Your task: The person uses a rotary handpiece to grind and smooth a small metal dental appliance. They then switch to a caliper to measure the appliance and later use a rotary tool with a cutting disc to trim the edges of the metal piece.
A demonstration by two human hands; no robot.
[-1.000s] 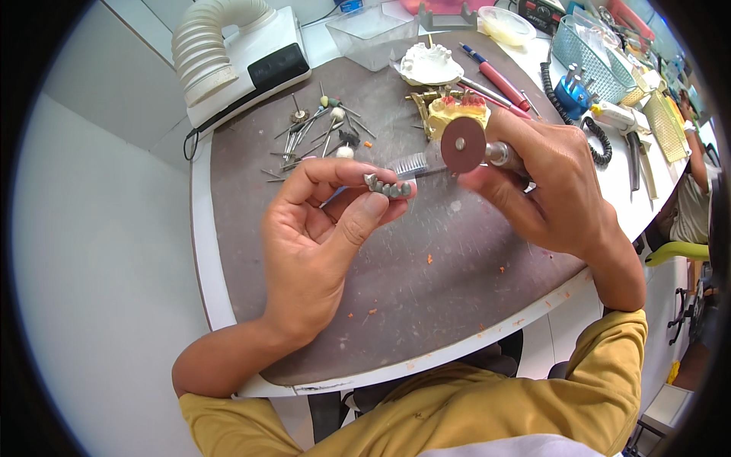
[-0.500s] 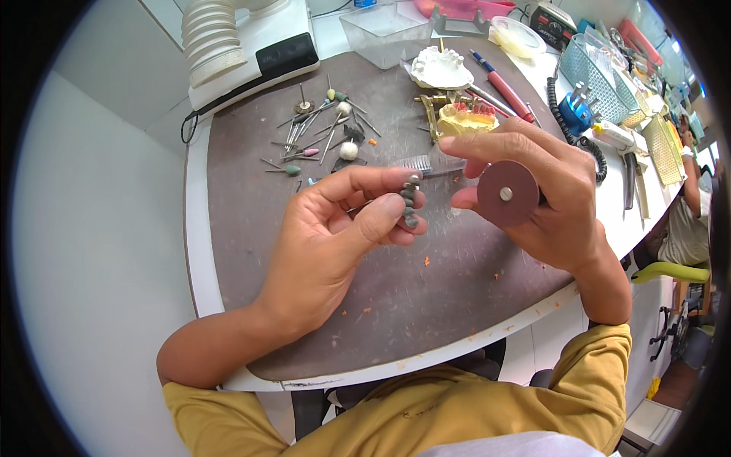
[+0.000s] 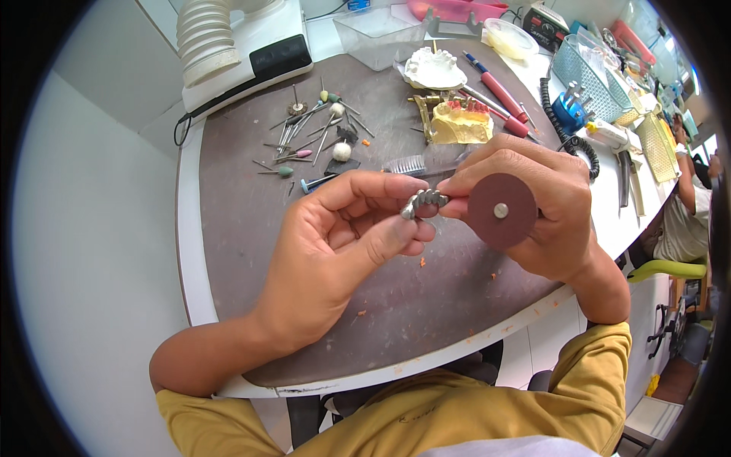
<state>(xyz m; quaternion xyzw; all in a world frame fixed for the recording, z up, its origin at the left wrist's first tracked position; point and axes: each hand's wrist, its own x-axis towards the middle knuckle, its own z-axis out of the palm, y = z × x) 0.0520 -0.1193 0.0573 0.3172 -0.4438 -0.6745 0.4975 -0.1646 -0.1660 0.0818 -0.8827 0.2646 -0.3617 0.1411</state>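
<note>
My left hand (image 3: 316, 255) pinches a small grey metal dental bridge (image 3: 428, 199) between thumb and fingers, above the middle of the bench. The bridge is a curved row of tooth shapes lying crosswise. My right hand (image 3: 560, 202) is closed, with its thumb and fingertips at the right end of the bridge. A round reddish-brown sanding disc (image 3: 487, 221) with a silver centre screw sits against that hand, facing up at me. What carries the disc is hidden behind it. Just beyond the hands lies a brush (image 3: 405, 165) with clear bristles.
Several burs and polishing points (image 3: 301, 126) lie at the far left, near a white suction unit (image 3: 221, 80) with a ribbed hose. A yellow dental model (image 3: 461, 128) and a white one (image 3: 434, 70) stand at the back. Red-handled tools (image 3: 502, 95) and a blue basket (image 3: 590, 80) are at right.
My right hand has come left, so its fingertips meet the bridge. The bridge has turned from upright to crosswise in my left hand. The disc moved slightly with the right hand.
</note>
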